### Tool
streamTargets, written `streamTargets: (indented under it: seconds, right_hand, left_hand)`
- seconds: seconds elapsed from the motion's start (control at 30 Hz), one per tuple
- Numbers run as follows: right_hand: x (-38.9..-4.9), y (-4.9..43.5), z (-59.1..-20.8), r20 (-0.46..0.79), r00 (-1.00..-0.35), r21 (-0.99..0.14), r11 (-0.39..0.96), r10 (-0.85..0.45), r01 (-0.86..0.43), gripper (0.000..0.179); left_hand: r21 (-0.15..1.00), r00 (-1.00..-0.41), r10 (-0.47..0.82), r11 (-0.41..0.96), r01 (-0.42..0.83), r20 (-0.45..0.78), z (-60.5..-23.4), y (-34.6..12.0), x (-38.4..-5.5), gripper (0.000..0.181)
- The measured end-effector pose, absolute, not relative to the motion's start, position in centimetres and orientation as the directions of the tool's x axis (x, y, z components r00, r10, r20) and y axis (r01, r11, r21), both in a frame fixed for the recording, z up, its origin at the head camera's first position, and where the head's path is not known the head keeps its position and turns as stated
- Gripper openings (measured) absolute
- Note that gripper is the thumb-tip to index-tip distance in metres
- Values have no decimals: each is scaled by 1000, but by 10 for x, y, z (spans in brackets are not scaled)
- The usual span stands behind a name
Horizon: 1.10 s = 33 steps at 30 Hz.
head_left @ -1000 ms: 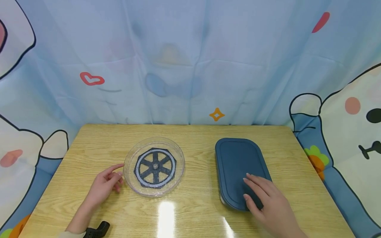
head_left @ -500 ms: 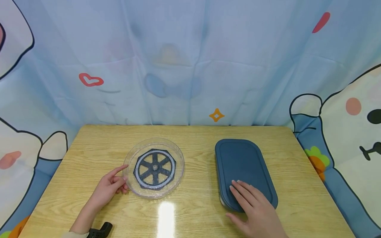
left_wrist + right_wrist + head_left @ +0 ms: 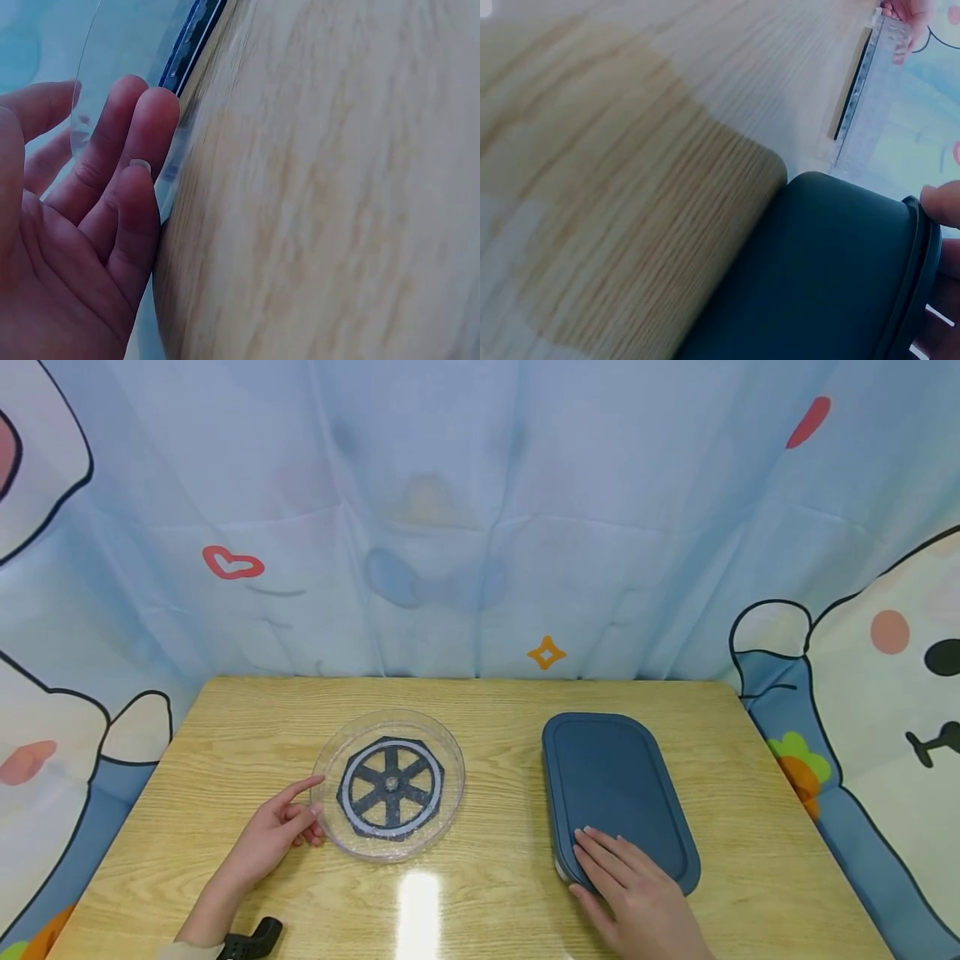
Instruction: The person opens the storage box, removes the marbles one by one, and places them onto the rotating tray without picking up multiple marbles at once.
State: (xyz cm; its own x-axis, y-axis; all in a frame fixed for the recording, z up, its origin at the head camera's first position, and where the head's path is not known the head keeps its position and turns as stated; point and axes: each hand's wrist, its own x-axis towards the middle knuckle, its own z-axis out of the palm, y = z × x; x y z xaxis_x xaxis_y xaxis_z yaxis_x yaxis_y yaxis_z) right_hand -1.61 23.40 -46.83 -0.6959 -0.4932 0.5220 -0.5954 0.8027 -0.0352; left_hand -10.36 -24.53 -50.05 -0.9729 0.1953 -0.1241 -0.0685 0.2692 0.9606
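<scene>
A clear round tray (image 3: 452, 752) lies on the left half of the table, with a dark six-spoked base (image 3: 392, 810) and a pale ring showing through it. My left hand (image 3: 270, 835) is beside it, its index finger reaching onto the rim and its thumb at the near-left edge. In the left wrist view the other fingers (image 3: 94, 165) are relaxed beside the see-through wall. On the right is a dark blue lidded box (image 3: 611, 777). My right hand (image 3: 637, 897) rests flat on the near end of its lid, thumb (image 3: 941, 204) along the left edge.
Both things stand on a light wooden table (image 3: 495, 727). A blue cartoon curtain (image 3: 450, 527) hangs behind it and down both sides. A black wrist strap (image 3: 251, 939) shows on the left forearm.
My right hand has slid left and toward me across the box lid. My left hand has moved slightly right, its index finger now over the tray rim. Tray and box stay in place.
</scene>
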Motion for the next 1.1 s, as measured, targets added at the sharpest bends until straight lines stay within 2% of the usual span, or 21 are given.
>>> streamTargets:
  seconds: [0.2, 0.5, 0.67, 0.9, 1.1]
  right_hand:
    - [-14, 231, -468, 546, -687, -27, 809, -480, -587, 60]
    - [-19, 228, -467, 739, -513, 0, 761, -437, -649, 50]
    - [-19, 230, -462, 792, -430, -4, 701, -433, -713, 41]
    - [-14, 232, -445, 792, -442, -38, 688, -422, -725, 40]
    - [-17, 233, -426, 875, -398, -61, 754, -274, -654, 38]
  left_hand:
    - [957, -972, 198, 280, -70, -129, -500, -246, -104, 49]
    - [957, -969, 205, 280, -74, -135, -501, -245, -105, 49]
    - [958, -970, 206, 277, -72, -132, -501, -245, -106, 49]
    - [956, -969, 203, 280, -82, -143, -499, -245, -105, 49]
    - [956, -968, 210, 282, -77, -140, -498, -245, -104, 49]
